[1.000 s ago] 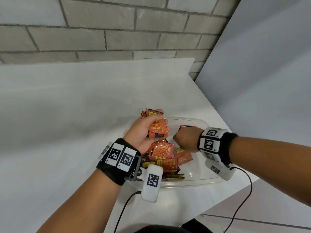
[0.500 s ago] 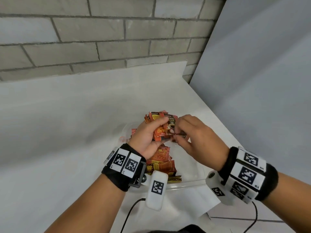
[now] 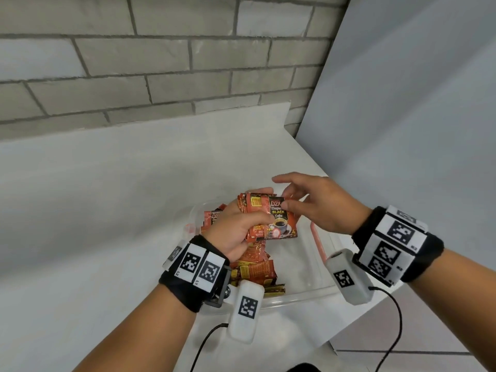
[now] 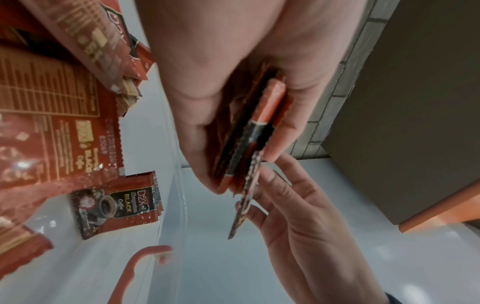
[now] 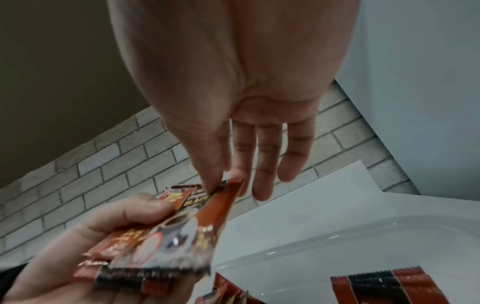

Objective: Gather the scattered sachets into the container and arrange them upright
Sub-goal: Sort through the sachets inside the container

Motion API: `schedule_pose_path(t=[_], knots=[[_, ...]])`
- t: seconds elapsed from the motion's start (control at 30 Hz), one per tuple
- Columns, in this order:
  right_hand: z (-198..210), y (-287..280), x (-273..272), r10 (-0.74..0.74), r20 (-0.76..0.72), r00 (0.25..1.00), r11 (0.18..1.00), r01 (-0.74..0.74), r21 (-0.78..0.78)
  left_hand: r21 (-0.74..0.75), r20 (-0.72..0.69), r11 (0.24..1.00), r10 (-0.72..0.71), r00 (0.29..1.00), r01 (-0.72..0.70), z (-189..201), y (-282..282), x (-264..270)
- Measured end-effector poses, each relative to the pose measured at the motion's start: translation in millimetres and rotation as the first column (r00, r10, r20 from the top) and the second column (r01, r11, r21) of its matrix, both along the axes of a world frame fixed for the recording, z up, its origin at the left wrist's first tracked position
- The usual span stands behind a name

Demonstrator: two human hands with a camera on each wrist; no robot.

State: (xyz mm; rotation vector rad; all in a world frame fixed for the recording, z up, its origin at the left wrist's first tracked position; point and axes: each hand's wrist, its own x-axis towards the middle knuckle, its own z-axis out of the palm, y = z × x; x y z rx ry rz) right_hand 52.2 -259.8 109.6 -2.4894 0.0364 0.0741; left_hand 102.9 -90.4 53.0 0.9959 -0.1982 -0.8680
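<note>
Here our left hand (image 3: 236, 232) grips the sachet stack (image 3: 257, 224) above the clear container (image 3: 300, 294), long axes upright, while our right hand (image 3: 319, 208) pinches the front black-coffee sachet (image 3: 279, 221).

Bare test corner: white table (image 3: 107, 210) against grey brick wall (image 3: 161, 63)

- coffee sachets (image 3: 271, 218): were red-orange, black label panel, yellow text
- container (image 3: 300, 289): was clear, salmon-pink handle (image 3: 318, 244)
- wall (image 3: 161, 63): was grey brick
- wristbands (image 3: 397, 244): were black, black-white square markers
</note>
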Motion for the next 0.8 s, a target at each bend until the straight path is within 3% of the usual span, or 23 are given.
schedule_pose_path(t=[0.17, 0.37, 0.8], knots=[[2, -12, 9, 0.024, -0.199, 0.98, 0.997, -0.038, -0.069, 0.044, -0.042, 0.99, 0.136, 0.99, -0.134, -5, 4, 8], [-27, -17, 21, -0.057, -0.41, 0.91, 0.88, -0.148, -0.452, 0.086, -0.075, 0.97, 0.232, 0.97, -0.226, -11, 13, 18], [-46, 1, 37, -0.106, -0.464, 0.88, 0.594, -0.318, -0.739, 0.051, -0.091, 0.977, 0.209, 0.974, -0.205, -9, 17, 16]])
